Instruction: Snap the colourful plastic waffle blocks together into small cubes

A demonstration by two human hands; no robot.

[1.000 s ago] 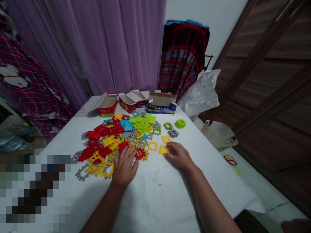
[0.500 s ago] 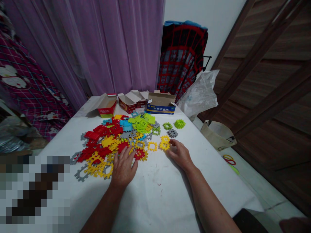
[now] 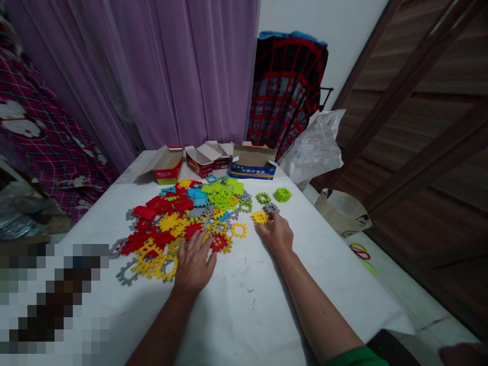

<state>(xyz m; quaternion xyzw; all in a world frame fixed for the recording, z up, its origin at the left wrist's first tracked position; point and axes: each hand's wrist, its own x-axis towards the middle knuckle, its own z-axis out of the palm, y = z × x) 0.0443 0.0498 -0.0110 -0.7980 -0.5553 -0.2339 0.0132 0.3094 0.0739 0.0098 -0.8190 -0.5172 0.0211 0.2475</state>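
Note:
My left hand [image 3: 195, 265] lies palm down with fingers spread, its fingertips on the near edge of a heap of plastic interlocking building pieces [image 3: 156, 231]. Red and yellow pieces are under and around those fingers. My right hand [image 3: 280, 234] is curled, thumb and fingers closed at the near right edge of a yellow interlocking piece [image 3: 260, 217] on the table. A second yellow piece may be stacked there or hidden by the hand. Left of it lies a yellow square frame piece [image 3: 239, 230]. Behind the right hand are a grey piece [image 3: 271, 208] and a green ring-shaped piece [image 3: 263, 197].
A green assembled cube [image 3: 282, 194] sits at the right. Along the back stand open boxes: a red and yellow one [image 3: 168, 170], red ones [image 3: 200, 165] and a blue one [image 3: 252, 172]. A plastic bag [image 3: 314, 147] and a cloth bag [image 3: 343, 211] flank the table's right edge.
My right hand has shifted slightly back and left, curling more. The nearer of two yellow pieces there has moved away from me and no longer shows apart. My left hand has stayed put.

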